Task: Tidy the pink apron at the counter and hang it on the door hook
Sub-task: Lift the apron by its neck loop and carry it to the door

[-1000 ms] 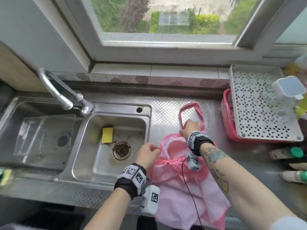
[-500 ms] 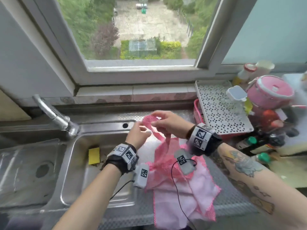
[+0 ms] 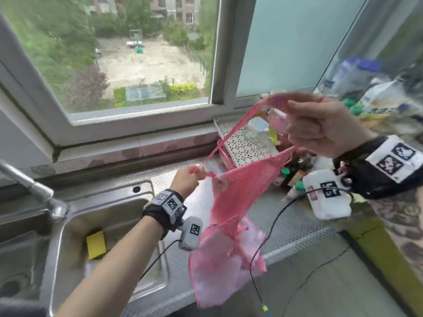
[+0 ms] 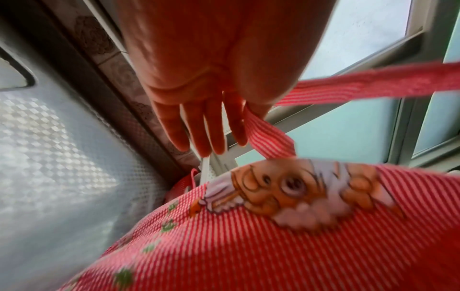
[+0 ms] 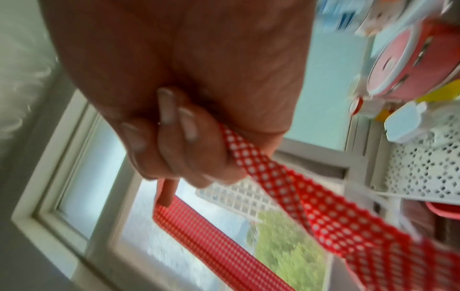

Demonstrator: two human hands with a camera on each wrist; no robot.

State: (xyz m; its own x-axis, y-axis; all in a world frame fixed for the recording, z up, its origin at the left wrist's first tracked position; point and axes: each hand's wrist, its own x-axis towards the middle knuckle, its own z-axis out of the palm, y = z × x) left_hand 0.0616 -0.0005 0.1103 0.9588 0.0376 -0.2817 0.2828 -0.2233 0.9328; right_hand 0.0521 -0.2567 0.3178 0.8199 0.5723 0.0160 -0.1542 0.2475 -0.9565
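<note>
The pink gingham apron (image 3: 238, 197) hangs in the air above the steel counter (image 3: 297, 227), its pale lower part drooping past the counter's front edge. My right hand (image 3: 315, 124) is raised at the right, fingers curled round the neck strap (image 5: 298, 196). My left hand (image 3: 190, 177) is lower, near the sink's back corner, pinching the strap (image 4: 373, 82) between thumb and forefinger where it meets the bib. In the left wrist view the other fingers (image 4: 199, 133) point straight, and the bib's cartoon print (image 4: 286, 196) lies just below. No door hook is in view.
A double steel sink (image 3: 146, 193) with a yellow sponge (image 3: 96, 244) and a faucet (image 3: 29, 186) lies at the left. A white perforated rack (image 3: 242, 147) on a pink basket stands behind the apron. Bottles and jars (image 3: 297, 186) crowd the right. The window sill runs behind.
Both hands have lifted the apron off the counter. My right hand has risen up and to the right with the strap, drawing it taut, and the view has swung right.
</note>
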